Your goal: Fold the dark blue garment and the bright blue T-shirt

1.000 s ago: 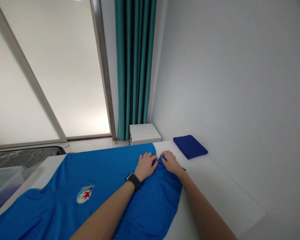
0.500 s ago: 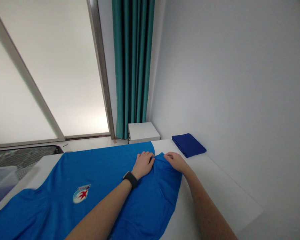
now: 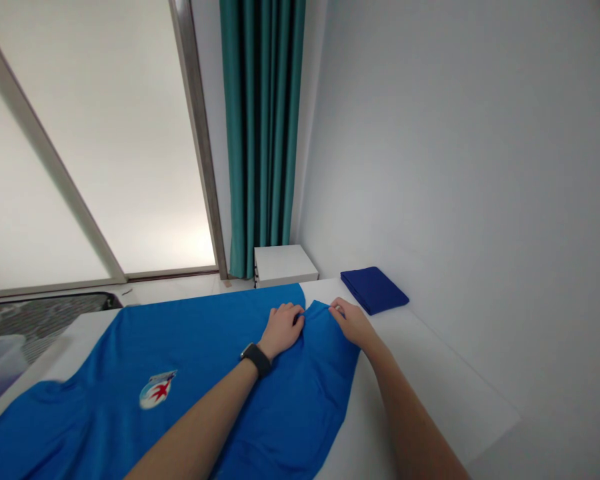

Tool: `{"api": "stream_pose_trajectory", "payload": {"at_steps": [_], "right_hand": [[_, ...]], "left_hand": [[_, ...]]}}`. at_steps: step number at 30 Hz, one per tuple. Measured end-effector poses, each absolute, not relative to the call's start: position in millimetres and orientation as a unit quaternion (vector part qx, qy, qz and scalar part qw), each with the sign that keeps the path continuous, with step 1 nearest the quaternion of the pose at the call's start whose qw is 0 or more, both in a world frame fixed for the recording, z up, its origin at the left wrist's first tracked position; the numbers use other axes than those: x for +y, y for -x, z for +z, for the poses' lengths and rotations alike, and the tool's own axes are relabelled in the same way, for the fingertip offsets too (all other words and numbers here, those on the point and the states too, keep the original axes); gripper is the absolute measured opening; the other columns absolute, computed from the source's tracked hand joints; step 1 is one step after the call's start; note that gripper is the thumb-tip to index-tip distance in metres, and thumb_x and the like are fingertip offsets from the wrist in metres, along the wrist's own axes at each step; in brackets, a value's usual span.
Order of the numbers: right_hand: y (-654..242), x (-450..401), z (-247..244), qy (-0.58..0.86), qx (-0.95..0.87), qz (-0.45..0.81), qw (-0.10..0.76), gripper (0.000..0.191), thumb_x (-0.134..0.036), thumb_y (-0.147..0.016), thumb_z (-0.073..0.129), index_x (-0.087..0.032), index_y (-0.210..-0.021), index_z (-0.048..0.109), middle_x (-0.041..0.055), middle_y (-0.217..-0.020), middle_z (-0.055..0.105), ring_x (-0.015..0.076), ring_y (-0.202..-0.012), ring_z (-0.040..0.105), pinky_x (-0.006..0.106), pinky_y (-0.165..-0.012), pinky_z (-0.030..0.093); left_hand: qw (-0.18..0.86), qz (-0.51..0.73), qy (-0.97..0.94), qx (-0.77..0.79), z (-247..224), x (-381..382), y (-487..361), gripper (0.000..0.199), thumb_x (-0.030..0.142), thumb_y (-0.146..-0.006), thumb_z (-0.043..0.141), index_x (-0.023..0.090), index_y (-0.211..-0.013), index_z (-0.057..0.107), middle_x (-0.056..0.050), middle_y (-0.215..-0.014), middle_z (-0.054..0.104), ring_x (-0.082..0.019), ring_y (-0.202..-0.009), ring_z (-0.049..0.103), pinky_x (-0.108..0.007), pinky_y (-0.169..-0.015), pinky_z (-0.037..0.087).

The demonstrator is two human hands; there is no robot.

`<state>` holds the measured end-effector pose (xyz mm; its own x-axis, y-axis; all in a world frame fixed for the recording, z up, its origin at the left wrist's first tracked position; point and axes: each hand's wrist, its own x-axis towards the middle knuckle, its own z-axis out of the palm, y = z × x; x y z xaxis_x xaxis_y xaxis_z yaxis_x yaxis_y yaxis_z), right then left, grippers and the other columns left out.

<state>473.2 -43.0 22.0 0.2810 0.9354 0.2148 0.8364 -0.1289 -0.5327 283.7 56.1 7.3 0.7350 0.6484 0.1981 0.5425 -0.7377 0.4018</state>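
A blue shirt (image 3: 200, 347) with a round white and red emblem lies spread on the white table (image 3: 430, 373). My left hand (image 3: 281, 328), with a dark watch on its wrist, rests on the shirt near its upper right part, fingers bent and closed on the cloth. Just to the right, my right hand (image 3: 349, 320) pinches the edge of the shirt between thumb and fingers. Between both hands the fabric rises to a small peak.
Behind my right hand, a folded dark blue cloth (image 3: 374, 290) lies by the wall. A white cabinet (image 3: 285, 263) stands beyond the table before a green curtain (image 3: 263, 133). A translucent bin (image 3: 0, 367) is at the left.
My right hand has shifted slightly up relative to my left hand, and the pinched edge of the shirt is drawn out a little more. The view has moved slightly.
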Motion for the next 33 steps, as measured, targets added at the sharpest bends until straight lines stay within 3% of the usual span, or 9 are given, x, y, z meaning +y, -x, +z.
{"api": "stream_pose_trajectory", "payload": {"at_steps": [3,7,12,16,20,24,28,30,33], "right_hand": [[-475,-45,22,0.774,-0.582,0.071,0.240,0.021,-0.036,-0.092,0.047,-0.022,-0.085,0.061,0.0019,-0.074,0.065,0.0169,-0.070,0.056,0.025,-0.062,0.031],[-478,-46,21,0.780,-0.585,0.086,0.205,0.032,-0.041,-0.089,0.052,-0.020,-0.066,0.058,0.0035,-0.068,0.063,0.0159,-0.067,0.052,0.026,-0.061,0.031],[-471,-49,31,0.738,-0.601,0.146,0.271,0.030,-0.035,-0.087,0.050,-0.019,-0.062,0.053,-0.0013,-0.061,0.055,0.0134,-0.063,0.048,0.024,-0.059,0.032],[-452,-52,46,0.656,-0.591,0.278,0.379,0.025,-0.038,-0.086,0.052,-0.018,-0.075,0.062,-0.0009,-0.069,0.060,0.0135,-0.064,0.050,0.024,-0.059,0.037],[-430,-53,50,0.619,-0.554,0.366,0.420,0.029,-0.038,-0.084,0.056,-0.017,-0.099,0.069,0.0023,-0.080,0.067,0.0141,-0.067,0.055,0.024,-0.059,0.040],[-409,-54,51,0.582,-0.556,0.443,0.395,0.041,-0.039,-0.084,0.059,-0.020,-0.119,0.066,0.0041,-0.089,0.069,0.0122,-0.064,0.054,0.022,-0.052,0.042],[-398,-56,55,0.497,-0.543,0.575,0.355,0.054,-0.048,-0.086,0.057,-0.022,-0.134,0.053,0.0107,-0.115,0.066,0.0125,-0.063,0.061,0.021,-0.042,0.043],[-401,-53,52,0.509,-0.534,0.556,0.383,0.051,-0.047,-0.088,0.052,-0.021,-0.132,0.053,0.0122,-0.115,0.065,0.0136,-0.064,0.064,0.020,-0.041,0.043],[-412,-45,39,0.614,-0.542,0.389,0.422,0.037,-0.035,-0.092,0.042,-0.019,-0.120,0.060,0.0054,-0.091,0.067,0.0104,-0.055,0.057,0.020,-0.043,0.040]], "left_hand": [[0.182,0.167,-0.912,0.328,7,58,-284,0.023,0.027,-0.095,0.042,0.024,-0.103,0.063,-0.005,-0.101,0.066,-0.023,-0.101,0.057,-0.036,-0.086,0.037],[0.214,0.175,-0.903,0.328,6,59,-284,0.023,0.025,-0.093,0.045,0.023,-0.102,0.065,-0.004,-0.096,0.068,-0.023,-0.099,0.058,-0.036,-0.088,0.037],[0.262,0.184,-0.891,0.323,7,64,-283,0.021,0.021,-0.088,0.049,0.021,-0.100,0.067,-0.003,-0.086,0.068,-0.022,-0.089,0.060,-0.034,-0.083,0.039],[0.300,0.174,-0.888,0.302,10,75,-279,0.023,0.021,-0.086,0.048,0.019,-0.098,0.068,-0.002,-0.079,0.067,-0.018,-0.075,0.060,-0.027,-0.070,0.042],[0.410,0.177,-0.850,0.278,16,87,-273,0.031,0.029,-0.089,0.040,0.016,-0.098,0.067,-0.001,-0.065,0.063,-0.016,-0.062,0.056,-0.025,-0.061,0.041],[0.520,0.160,-0.792,0.277,26,92,-265,0.045,0.047,-0.091,0.034,0.015,-0.097,0.065,0.001,-0.058,0.057,-0.015,-0.052,0.050,-0.026,-0.056,0.040],[0.531,0.121,-0.793,0.273,36,95,-255,0.062,0.063,-0.089,0.028,0.013,-0.098,0.064,-0.001,-0.064,0.059,-0.015,-0.054,0.051,-0.027,-0.058,0.043],[0.490,0.081,-0.825,0.270,39,98,-250,0.057,0.064,-0.087,0.037,0.014,-0.098,0.063,-0.001,-0.067,0.061,-0.015,-0.055,0.053,-0.027,-0.057,0.042],[0.403,0.026,-0.875,0.268,44,102,-244,0.043,0.057,-0.082,0.053,0.018,-0.095,0.064,0.000,-0.070,0.063,-0.016,-0.059,0.057,-0.025,-0.057,0.041]]}}
